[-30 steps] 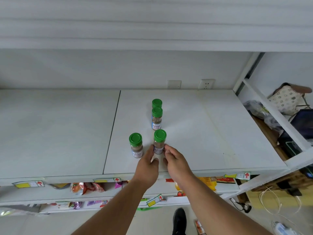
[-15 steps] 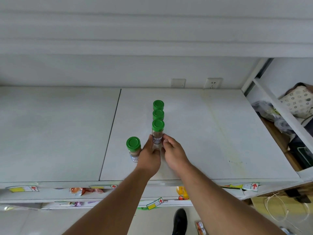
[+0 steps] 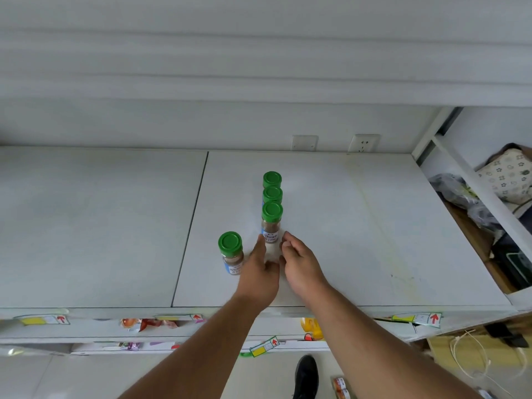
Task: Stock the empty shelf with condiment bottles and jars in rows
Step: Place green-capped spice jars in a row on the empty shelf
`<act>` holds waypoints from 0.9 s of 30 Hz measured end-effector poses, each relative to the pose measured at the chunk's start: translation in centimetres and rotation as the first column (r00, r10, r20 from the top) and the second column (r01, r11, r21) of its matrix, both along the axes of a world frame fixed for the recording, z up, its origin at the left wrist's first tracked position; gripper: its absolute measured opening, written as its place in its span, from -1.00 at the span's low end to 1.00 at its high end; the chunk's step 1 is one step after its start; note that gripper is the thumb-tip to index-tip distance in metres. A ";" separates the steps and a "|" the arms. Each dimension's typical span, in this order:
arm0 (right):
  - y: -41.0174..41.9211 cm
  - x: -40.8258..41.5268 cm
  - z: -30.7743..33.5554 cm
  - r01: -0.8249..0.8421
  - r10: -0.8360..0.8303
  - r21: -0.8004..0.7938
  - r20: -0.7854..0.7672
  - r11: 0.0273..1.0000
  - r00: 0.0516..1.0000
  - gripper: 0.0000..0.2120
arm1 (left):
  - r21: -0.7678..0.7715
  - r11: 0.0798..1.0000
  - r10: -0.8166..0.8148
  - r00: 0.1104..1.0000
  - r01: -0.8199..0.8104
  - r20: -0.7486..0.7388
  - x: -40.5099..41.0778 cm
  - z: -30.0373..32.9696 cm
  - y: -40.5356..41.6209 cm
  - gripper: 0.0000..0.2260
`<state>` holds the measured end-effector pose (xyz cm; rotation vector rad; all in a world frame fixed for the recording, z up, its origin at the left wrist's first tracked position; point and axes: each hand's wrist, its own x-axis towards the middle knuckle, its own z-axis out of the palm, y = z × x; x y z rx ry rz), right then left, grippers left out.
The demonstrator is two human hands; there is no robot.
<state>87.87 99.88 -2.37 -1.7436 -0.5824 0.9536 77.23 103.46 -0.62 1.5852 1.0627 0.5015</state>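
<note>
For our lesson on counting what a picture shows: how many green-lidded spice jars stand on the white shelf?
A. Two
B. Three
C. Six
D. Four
D: three green-lidded spice jars stand in a line running back on the white shelf, and a fourth jar stands apart to their left.

Green-capped jars [image 3: 271,223] of brown powder, white shelf [image 3: 345,226], red-arrowed yellow price tags [image 3: 417,318].

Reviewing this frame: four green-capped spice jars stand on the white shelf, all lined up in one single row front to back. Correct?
Not quite. The head view shows only three jars in the row; the fourth jar stands apart, to the left of the row's front. The count, the green caps and the white shelf are right.
</note>
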 end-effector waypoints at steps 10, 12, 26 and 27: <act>-3.5 -5.2 0.4 -0.152 0.156 -0.054 0.066 0.987 0.986 -0.59 | 0.013 0.964 0.266 0.963 -0.267 0.049 -8.8 -0.8 -5.4 -0.64; -2.8 -5.9 1.2 -0.185 0.190 -0.082 0.061 0.979 0.980 -0.57 | 0.015 0.917 0.397 0.914 -0.400 0.088 -9.7 -0.3 -4.4 -0.66; -1.5 -5.8 3.0 -0.253 0.263 -0.122 0.071 0.960 0.962 -0.49 | 0.007 0.998 0.062 0.997 -0.062 -0.040 -7.7 0.9 0.0 -0.37; -1.9 -5.6 3.0 -0.231 0.240 -0.118 0.069 0.966 0.968 -0.50 | 0.006 0.999 0.047 0.999 -0.046 -0.027 -7.3 0.9 -0.1 -0.37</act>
